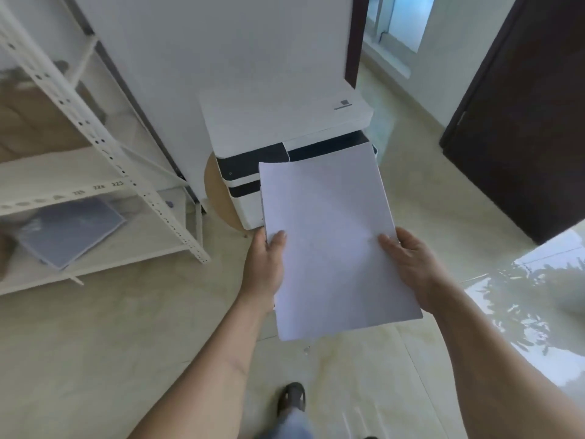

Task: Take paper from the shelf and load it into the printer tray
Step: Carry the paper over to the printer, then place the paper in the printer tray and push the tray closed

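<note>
Left hand (266, 264) clamped on the left edge of the paper stack (332, 242), thumb on top, fingers curled underneath. Right hand (411, 264) gripping the right edge the same way, thumb pressed onto the top sheet. Stack held flat between the two, up in the air, tilted slightly with its far end toward the printer (285, 128) and overlapping the front of that machine in the head view.

Printer white with a dark band across the front, standing low beside the wall on what looks like a round wooden stool (215, 191). Tray not clearly made out: hidden behind the sheets, so open or shut cannot be told.

Further left, the white metal shelf (95, 185), well apart from the stack now, with a bluish pad or folder (69, 229) lying on its lower level, blurred. Glossy tiled floor (126, 327) below, one shoe (292, 397) visible near the bottom edge.

Judged from this: picking from the shelf done, carrying nearly done. Left to do: reaching or opening the tray, squaring the sheets, sliding them in, closing up
</note>
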